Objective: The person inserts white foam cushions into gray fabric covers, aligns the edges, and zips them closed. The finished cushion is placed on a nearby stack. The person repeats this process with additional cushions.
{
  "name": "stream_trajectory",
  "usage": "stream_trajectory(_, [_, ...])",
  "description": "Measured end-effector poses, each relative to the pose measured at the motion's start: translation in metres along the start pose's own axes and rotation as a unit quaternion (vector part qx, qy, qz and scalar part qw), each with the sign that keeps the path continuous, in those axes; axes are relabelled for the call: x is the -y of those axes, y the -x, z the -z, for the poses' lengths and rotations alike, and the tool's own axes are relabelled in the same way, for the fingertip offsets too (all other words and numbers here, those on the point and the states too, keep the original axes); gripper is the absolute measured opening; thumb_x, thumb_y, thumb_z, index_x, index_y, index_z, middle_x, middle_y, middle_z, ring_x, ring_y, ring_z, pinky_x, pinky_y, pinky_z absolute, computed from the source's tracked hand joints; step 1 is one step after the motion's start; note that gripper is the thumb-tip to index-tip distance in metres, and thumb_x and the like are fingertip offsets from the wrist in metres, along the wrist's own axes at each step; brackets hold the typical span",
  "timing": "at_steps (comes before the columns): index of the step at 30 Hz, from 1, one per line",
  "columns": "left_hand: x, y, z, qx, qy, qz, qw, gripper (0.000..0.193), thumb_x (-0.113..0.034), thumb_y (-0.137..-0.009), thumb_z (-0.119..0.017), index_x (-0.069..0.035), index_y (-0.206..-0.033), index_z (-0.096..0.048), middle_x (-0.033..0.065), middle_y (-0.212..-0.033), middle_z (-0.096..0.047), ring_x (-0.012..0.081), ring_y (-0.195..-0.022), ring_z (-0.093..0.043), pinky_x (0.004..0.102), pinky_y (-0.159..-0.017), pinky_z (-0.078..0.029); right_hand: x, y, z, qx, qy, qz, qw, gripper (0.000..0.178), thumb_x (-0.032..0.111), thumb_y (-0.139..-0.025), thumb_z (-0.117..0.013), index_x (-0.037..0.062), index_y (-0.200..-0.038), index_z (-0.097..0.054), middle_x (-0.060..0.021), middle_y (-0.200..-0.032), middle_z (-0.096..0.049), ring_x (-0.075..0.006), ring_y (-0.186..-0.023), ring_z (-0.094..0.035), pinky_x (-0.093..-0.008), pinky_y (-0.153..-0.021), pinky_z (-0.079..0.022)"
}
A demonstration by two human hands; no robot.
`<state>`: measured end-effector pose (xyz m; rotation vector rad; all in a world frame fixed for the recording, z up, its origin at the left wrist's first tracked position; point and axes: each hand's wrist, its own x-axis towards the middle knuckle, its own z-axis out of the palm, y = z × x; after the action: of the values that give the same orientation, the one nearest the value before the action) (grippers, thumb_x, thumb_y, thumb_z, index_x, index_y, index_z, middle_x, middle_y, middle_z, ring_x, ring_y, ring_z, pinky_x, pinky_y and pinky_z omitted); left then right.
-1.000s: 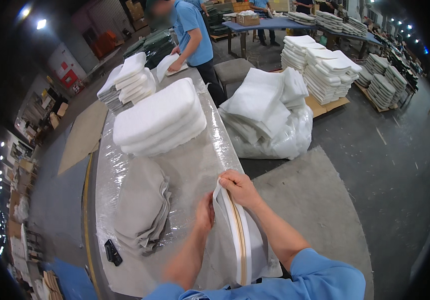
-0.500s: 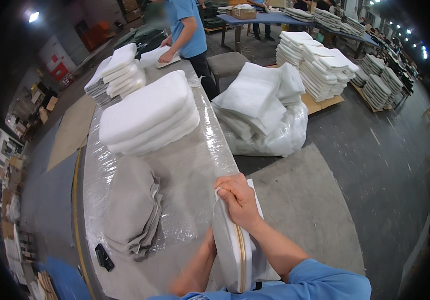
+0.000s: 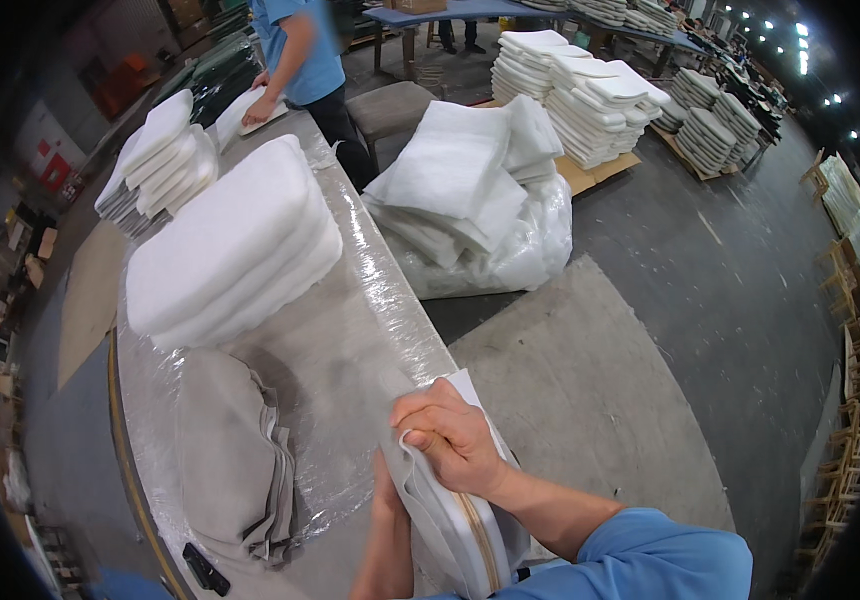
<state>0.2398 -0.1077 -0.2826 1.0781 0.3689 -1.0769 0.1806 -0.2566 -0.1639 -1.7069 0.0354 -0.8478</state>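
In front of me stands a grey cushion cover (image 3: 423, 497) with white padding in it and a tan zipper (image 3: 477, 535) along its side. My right hand (image 3: 450, 430) is closed on the cover's upper corner, with the fabric edge folded under the thumb. Against the cover's left side rests my left hand (image 3: 387, 490); its fingers are hidden behind the fabric. Left of it on the table lies a loose stack of grey fabric covers (image 3: 225, 450). Farther up the table sits a thick pile of white padding (image 3: 230, 240).
The plastic-wrapped table (image 3: 350, 340) has a small black object (image 3: 206, 570) near its left edge. At the far end a co-worker in a blue shirt (image 3: 300, 60) handles a white pad. Right of the table stand a bag of white padding (image 3: 510, 240) and stacked white pads (image 3: 580, 100).
My view has swung, so the table and piles sit farther left. My right hand keeps its grip on the cover's corner. The co-worker still holds the white pad.
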Motion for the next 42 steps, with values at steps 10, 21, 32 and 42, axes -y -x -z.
stream_trajectory(10, [-0.097,-0.056,-0.017,-0.057,-0.005,-0.140,0.989,0.044,-0.048,-0.107,-0.055,-0.008,-0.114,-0.069,0.0048,-0.098,-0.073,0.0176,-0.084,-0.071,0.0333,-0.077,-0.058,-0.008,-0.007,-0.010,0.007,-0.033,0.030,0.999,0.022,0.024,-0.103,-0.068,0.0066,-0.090,-0.073,-0.0069,-0.105,-0.074,-0.0196,-0.080,-0.055,-0.0334,-0.079,-0.043])
stream_trajectory(21, [-0.155,-0.058,0.000,0.113,-0.263,-0.365,0.886,0.063,-0.043,-0.114,-0.037,-0.002,-0.077,-0.068,0.0031,-0.070,-0.063,0.0122,-0.065,-0.055,0.0294,-0.065,-0.045,-0.010,-0.025,-0.042,0.048,-0.048,0.025,0.997,0.013,0.019,-0.097,-0.074,0.0080,-0.090,-0.072,-0.0031,-0.100,-0.074,-0.0184,-0.079,-0.056,-0.0329,-0.075,-0.039])
stream_trajectory(32, [-0.145,0.017,-0.015,0.064,-0.316,-0.472,0.821,0.054,-0.035,-0.113,-0.039,0.000,-0.086,-0.069,0.0051,-0.078,-0.066,0.0131,-0.072,-0.057,0.0295,-0.069,-0.045,-0.018,-0.005,-0.074,0.045,-0.047,-0.010,0.998,0.016,0.019,-0.099,-0.072,0.0044,-0.092,-0.072,-0.0055,-0.100,-0.074,-0.0219,-0.084,-0.059,-0.0342,-0.079,-0.047])
stream_trajectory(42, [-0.134,0.058,0.033,0.028,-0.298,-0.460,0.836,0.054,-0.037,-0.111,-0.047,0.000,-0.079,-0.070,0.0051,-0.080,-0.068,0.0140,-0.080,-0.060,0.0297,-0.078,-0.045,0.011,0.034,-0.107,0.101,-0.025,0.005,0.995,0.009,0.014,-0.098,-0.073,0.0046,-0.096,-0.074,-0.0049,-0.101,-0.074,-0.0213,-0.087,-0.062,-0.0347,-0.085,-0.047])
